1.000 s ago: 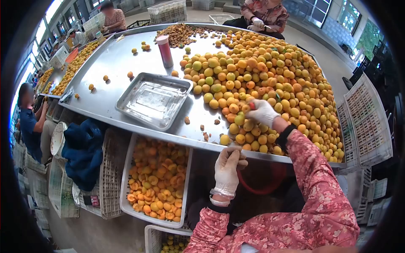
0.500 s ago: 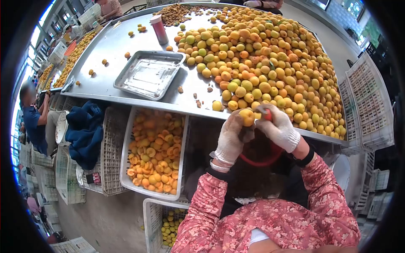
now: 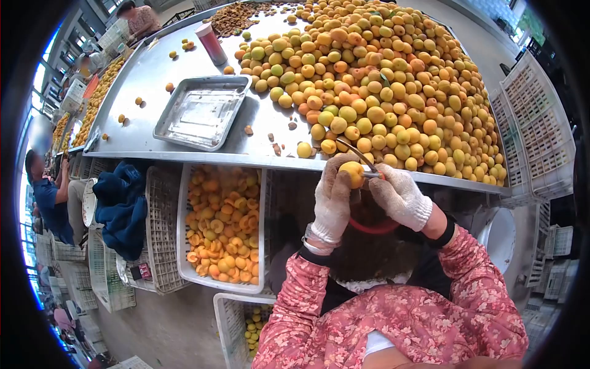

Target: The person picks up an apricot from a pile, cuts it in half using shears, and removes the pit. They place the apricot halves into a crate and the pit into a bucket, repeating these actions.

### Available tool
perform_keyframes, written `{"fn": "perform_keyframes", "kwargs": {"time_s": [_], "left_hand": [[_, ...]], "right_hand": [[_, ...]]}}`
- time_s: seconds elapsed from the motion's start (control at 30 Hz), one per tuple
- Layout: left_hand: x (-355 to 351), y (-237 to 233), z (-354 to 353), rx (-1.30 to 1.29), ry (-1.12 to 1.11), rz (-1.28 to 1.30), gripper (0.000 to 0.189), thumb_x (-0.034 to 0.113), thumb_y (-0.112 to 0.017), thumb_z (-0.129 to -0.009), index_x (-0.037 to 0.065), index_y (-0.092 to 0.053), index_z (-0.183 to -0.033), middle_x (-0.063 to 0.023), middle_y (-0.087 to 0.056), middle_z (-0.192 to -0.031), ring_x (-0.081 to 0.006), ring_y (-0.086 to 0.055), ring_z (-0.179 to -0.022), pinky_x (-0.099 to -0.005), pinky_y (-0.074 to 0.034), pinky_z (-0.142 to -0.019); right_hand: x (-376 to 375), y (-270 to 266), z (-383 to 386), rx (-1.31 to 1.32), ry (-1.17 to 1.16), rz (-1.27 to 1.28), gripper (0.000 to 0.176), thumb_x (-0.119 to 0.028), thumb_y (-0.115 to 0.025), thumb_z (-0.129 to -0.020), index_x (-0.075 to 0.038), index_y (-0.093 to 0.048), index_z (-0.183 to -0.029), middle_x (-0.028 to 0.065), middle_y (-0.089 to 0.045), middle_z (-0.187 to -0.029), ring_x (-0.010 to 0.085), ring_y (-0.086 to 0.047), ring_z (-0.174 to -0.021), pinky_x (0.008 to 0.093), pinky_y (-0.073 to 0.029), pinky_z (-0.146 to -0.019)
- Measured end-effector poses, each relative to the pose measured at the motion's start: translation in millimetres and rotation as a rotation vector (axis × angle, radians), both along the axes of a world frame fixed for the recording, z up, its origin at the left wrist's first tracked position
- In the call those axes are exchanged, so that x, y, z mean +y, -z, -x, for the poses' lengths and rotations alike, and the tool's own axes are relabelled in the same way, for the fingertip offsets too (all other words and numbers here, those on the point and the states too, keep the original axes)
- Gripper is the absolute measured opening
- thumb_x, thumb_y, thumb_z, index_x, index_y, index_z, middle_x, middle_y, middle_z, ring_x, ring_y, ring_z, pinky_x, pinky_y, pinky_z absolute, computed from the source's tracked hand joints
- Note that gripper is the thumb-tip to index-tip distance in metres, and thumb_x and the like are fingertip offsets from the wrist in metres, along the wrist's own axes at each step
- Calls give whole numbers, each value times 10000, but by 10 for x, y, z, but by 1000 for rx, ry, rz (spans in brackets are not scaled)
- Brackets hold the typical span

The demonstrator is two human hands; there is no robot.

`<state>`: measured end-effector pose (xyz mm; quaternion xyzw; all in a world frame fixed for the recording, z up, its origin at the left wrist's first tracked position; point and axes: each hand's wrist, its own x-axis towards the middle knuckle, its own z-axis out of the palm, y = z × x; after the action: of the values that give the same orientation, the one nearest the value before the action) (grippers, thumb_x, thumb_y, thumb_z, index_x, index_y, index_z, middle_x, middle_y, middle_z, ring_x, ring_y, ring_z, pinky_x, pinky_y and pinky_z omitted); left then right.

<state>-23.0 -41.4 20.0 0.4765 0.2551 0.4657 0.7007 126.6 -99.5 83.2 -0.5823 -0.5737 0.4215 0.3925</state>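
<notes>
Steel sorting table (image 3: 153, 80) in a busy packing shed, with white plastic crates (image 3: 534, 123) stacked off its right edge. A heap of apricots (image 3: 381, 80) covers the right half of the tabletop from the far end down to the near edge. They are yellow and orange, some green. The left half is mostly bare metal, with a shallow metal tray (image 3: 203, 111) near the middle, a red bottle (image 3: 211, 43) upright toward the far edge, and loose pits (image 3: 271, 140) between the tray and the heap.

Both gloved hands meet just off the near edge. The left hand (image 3: 332, 200) is closed around a single apricot (image 3: 353, 174), fingers wrapped on it. The right hand (image 3: 399, 197) is clamped on a small knife (image 3: 359, 157), its blade angled over the top of the fruit — whether it has entered the flesh cannot be told.

Below the near edge, left of the hands, sits a white bin (image 3: 224, 221) of halved fruit. A blue cloth (image 3: 123, 206) is draped over the next crate along. The rim of a red bucket (image 3: 375, 227) lies directly under the hands, mostly hidden by them. One seated person (image 3: 46, 190) is at the left edge — another person (image 3: 138, 15) is at the far corner.
</notes>
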Motion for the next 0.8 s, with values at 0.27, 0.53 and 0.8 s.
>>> {"fn": "perform_keyframes", "kwargs": {"time_s": [0.27,0.53,0.8], "left_hand": [[-84,22,22,164,-187,-313,386,346,-423,-1039,9,-531,-1194,-77,-614,-999,-148,-585,-858,-279,-486,-779],[-212,78,5,213,-194,-224,359,314,-444,-1037,0,-541,-1183,-96,-613,-1005,-160,-580,-935,-289,-467,-851],[-169,136,34,205,-242,-386,405,382,-496,-1009,20,-554,-1180,-113,-627,-929,-185,-617,-811,-323,-506,-752]], "right_hand": [[-60,105,119,-130,-26,-184,179,-178,-542,-977,-9,-528,-919,146,-602,-715,246,-618,-644,321,-462,-592],[-46,429,164,-215,60,-236,178,-178,-552,-969,-13,-507,-919,142,-609,-679,305,-619,-586,366,-468,-549],[-92,4,239,765,138,687,447,-482,-463,-998,-110,-475,-752,-41,-329,-520,75,-255,-374,251,-217,-353]]}}
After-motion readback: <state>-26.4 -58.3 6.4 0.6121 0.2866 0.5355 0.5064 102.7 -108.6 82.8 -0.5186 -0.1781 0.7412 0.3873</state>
